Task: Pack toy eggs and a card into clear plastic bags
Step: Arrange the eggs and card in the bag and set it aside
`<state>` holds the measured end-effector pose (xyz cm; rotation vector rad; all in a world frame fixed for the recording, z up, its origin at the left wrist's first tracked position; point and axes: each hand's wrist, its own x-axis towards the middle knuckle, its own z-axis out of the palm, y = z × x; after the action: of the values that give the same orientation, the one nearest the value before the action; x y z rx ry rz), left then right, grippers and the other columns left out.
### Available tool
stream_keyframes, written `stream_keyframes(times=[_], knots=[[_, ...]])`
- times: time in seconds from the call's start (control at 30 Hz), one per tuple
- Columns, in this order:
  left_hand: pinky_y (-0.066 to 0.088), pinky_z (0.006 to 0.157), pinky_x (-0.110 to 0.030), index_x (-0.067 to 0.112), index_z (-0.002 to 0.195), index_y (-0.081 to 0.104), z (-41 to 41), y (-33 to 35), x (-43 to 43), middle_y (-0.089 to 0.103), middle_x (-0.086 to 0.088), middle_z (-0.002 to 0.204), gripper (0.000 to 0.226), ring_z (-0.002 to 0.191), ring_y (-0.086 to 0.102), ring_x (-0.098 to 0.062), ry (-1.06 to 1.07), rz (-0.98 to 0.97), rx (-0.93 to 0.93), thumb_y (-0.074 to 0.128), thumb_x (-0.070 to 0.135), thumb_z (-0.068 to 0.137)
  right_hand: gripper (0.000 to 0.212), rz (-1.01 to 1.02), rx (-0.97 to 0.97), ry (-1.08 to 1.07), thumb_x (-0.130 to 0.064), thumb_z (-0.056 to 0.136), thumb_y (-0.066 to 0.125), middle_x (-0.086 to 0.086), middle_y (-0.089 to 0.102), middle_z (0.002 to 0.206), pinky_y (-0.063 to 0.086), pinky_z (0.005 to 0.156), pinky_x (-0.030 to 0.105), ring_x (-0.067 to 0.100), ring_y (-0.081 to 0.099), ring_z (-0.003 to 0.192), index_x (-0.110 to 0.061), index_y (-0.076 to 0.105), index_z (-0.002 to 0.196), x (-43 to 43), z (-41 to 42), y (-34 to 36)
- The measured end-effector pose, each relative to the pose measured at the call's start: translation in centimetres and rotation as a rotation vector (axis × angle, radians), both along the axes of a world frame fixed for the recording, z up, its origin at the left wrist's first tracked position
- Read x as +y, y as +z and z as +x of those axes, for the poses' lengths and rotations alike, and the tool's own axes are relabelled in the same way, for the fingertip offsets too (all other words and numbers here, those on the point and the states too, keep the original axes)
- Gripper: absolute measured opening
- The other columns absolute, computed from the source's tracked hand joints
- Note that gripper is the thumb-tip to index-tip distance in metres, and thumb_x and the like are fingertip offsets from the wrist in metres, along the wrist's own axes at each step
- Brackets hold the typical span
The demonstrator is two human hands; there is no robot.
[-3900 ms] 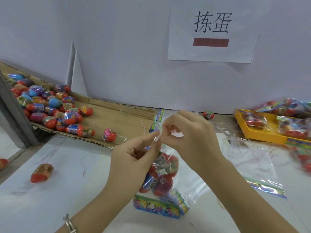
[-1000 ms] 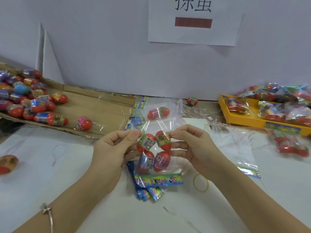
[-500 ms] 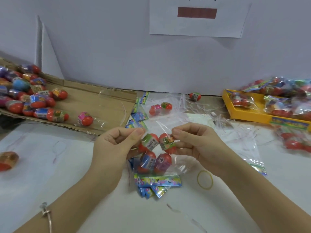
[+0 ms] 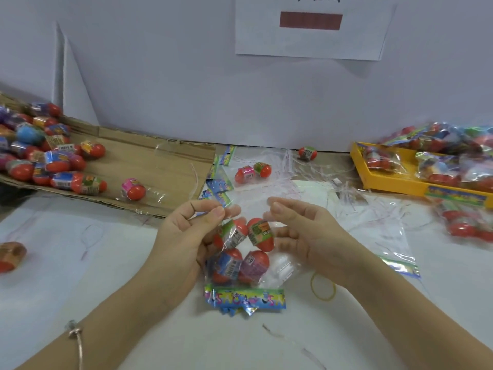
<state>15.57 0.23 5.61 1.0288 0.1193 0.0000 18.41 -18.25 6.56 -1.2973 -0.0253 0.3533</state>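
Note:
A clear plastic bag point(image 4: 282, 268) lies on the white table in front of me. It holds several red toy eggs point(image 4: 260, 235) with coloured wrappers, and a colourful card point(image 4: 240, 300) at its near end. My left hand point(image 4: 184, 236) pinches the bag's far left edge between thumb and forefinger. My right hand point(image 4: 309, 236) pinches the far right edge, its lower fingers curled against the bag's side. Both fingertips are blurred.
A flattened cardboard sheet point(image 4: 160, 166) at the left carries a pile of loose eggs point(image 4: 53, 161). A yellow tray point(image 4: 386, 182) with packed bags point(image 4: 453, 161) stands at the right. Spare cards point(image 4: 218, 188), two bagged eggs point(image 4: 252, 172), empty bags point(image 4: 394, 241) and a rubber band point(image 4: 322, 287) lie nearby.
The bag, held upright earlier with both hands together at its top, now lies on the table. My hands have drawn apart along its far edge.

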Motion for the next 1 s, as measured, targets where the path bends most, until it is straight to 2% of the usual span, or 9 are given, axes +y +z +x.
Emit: stream_keyframes(times=[0.13,0.23,0.37,0.5,0.57,0.63,0.73,0.87,1.0], knots=[[0.055,0.046,-0.026,0.006,0.085,0.058,0.0,0.0,0.1,0.076,-0.013,0.088,0.015,0.063,0.072,-0.016,0.013,0.023,-0.015,0.062,0.011,0.071,0.026,-0.087,-0.105,0.012,-0.023,0.058,0.079,0.009,0.073,0.077,0.054,0.053,0.022,0.015,0.065,0.057,-0.010,0.076,0.080,-0.4,-0.1,0.0],[0.054,0.046,-0.024,0.006,0.082,0.059,0.2,-0.2,0.1,0.076,-0.009,0.079,0.013,0.059,0.071,-0.016,0.087,0.080,0.001,0.064,0.011,0.070,0.015,-0.085,-0.148,-0.047,-0.017,0.064,0.074,0.009,0.073,0.074,0.056,0.054,0.023,0.017,0.068,0.059,-0.010,0.074,0.077,-0.6,0.0,-0.1],[0.055,0.050,-0.022,0.006,0.081,0.062,0.3,-0.3,0.1,0.076,-0.008,0.078,0.011,0.063,0.072,-0.016,0.100,0.126,-0.032,0.065,0.011,0.071,0.016,-0.086,-0.145,-0.085,-0.015,0.070,0.071,0.009,0.073,0.078,0.055,0.052,0.025,0.021,0.070,0.062,-0.007,0.070,0.084,-0.5,0.1,-0.2],[0.055,0.053,-0.020,0.006,0.093,0.067,0.5,0.1,1.0,0.076,-0.008,0.085,0.035,0.068,0.073,-0.015,0.032,0.067,-0.009,0.072,0.017,0.060,0.013,-0.105,-0.126,-0.102,-0.019,0.071,0.071,0.008,0.073,0.083,0.055,0.050,0.027,0.024,0.071,0.063,-0.013,0.069,0.082,-0.6,0.0,-0.3],[0.055,0.056,-0.020,0.007,0.096,0.071,0.6,0.0,1.2,0.076,-0.009,0.087,0.048,0.068,0.072,-0.015,-0.014,0.105,0.013,0.077,0.023,0.052,0.007,-0.111,-0.125,-0.096,-0.016,0.076,0.071,0.008,0.073,0.084,0.055,0.049,0.027,0.024,0.071,0.062,-0.013,0.069,0.082,-0.5,0.0,-0.3],[0.055,0.057,-0.018,0.011,0.088,0.077,0.6,-0.4,1.2,0.076,-0.009,0.087,0.040,0.068,0.071,-0.013,-0.037,0.155,0.014,0.077,0.024,0.051,0.009,-0.109,-0.125,-0.088,-0.017,0.076,0.071,0.008,0.074,0.085,0.055,0.050,0.027,0.024,0.071,0.061,-0.013,0.069,0.083,-0.4,-0.1,-0.4],[0.055,0.059,-0.018,0.014,0.077,0.080,0.7,-0.7,1.2,0.076,-0.009,0.085,0.018,0.071,0.072,-0.014,-0.034,0.191,-0.001,0.072,0.018,0.061,0.018,-0.099,-0.127,-0.079,-0.021,0.068,0.072,0.011,0.074,0.087,0.055,0.051,0.028,0.025,0.071,0.063,-0.012,0.070,0.084,-0.4,0.0,-0.3],[0.056,0.060,-0.019,0.014,0.076,0.080,0.7,-0.7,1.2,0.076,-0.009,0.083,0.016,0.071,0.073,-0.015,-0.052,0.181,-0.010,0.068,0.012,0.065,0.014,-0.146,-0.204,-0.061,-0.019,0.065,0.075,0.013,0.074,0.082,0.056,0.054,0.027,0.025,0.071,0.064,-0.015,0.075,0.079,-1.3,0.3,-0.1],[0.056,0.060,-0.019,0.015,0.076,0.080,0.6,-0.5,1.0,0.075,-0.009,0.079,0.018,0.069,0.072,-0.014,-0.093,0.164,-0.012,0.065,0.010,0.066,0.022,-0.125,-0.283,-0.035,-0.020,0.061,0.077,0.013,0.075,0.081,0.057,0.057,0.027,0.024,0.072,0.066,-0.020,0.078,0.083,-1.9,0.6,0.2]])
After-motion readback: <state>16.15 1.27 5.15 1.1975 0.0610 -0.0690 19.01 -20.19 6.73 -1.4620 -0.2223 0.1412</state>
